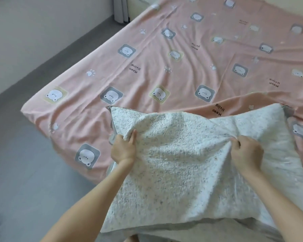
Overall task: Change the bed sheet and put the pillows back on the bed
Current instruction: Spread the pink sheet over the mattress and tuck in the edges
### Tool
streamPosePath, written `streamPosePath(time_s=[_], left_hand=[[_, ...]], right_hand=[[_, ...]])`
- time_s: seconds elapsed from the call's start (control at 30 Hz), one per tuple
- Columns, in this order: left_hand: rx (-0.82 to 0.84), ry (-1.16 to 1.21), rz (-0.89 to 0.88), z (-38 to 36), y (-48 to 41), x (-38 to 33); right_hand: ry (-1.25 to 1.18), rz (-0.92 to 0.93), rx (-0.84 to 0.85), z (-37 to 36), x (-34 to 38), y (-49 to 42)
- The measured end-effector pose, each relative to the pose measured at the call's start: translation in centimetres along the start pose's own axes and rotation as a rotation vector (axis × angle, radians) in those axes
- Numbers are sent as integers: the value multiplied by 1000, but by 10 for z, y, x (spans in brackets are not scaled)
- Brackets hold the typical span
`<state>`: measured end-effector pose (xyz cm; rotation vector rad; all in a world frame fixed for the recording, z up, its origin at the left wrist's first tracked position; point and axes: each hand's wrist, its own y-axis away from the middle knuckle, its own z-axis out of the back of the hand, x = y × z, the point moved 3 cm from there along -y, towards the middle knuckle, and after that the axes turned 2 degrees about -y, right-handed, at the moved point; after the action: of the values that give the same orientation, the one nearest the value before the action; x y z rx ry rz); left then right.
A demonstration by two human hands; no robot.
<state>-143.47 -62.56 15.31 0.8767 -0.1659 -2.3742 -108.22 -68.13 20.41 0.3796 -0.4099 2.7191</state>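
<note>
1. Nearest the camera is the near edge of a white quilted pillow with fine grey speckles (173, 172). It fills the near middle of the view, with both bare forearms reaching over it and a strip of grey cloth (164, 232) showing below it.
2. The left hand (123, 151) has its fingers curled and its thumb pressed in, pinching a bunch of the pillow's cover near the left edge.
3. The right hand (246, 154) grips a gathered fold of the cover in the same way near the right edge, fingers closed on the fabric.
4. The pillow spreads outward from both grips. Its long axis seems to run left to right, and the two hands sit about level, neither clearly nearer the bed.
5. The pillow's far corners reach over the near right part of the pink bed sheet printed with bear faces (147, 70). I cannot tell whether it rests there or hangs clear.
6. The sheet is spread over the bed, creased, with one edge folded back just beyond the pillow. The open bed lies far and left of the fingers, so the pillow likely goes forward.
7. Grey floor (24, 163) lies to the left.
</note>
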Motion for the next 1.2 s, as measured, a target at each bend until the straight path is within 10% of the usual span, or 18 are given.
streamPosePath(time_s=[0.37,0.57,0.7,0.97,1.2], left_hand=[[-320,206,302,184,-189,29],[-189,23,498,183,-272,69],[-40,-172,370,140,-253,58],[419,-335,-47,-23,-139,26],[665,-462,52,-132,-37,53]], right_hand=[[-28,315,127,-50,353,-183],[160,323,294,-98,436,-217],[218,248,475,-130,362,-180],[210,-473,831,-138,80,-48],[308,-857,879,-124,-98,76]])
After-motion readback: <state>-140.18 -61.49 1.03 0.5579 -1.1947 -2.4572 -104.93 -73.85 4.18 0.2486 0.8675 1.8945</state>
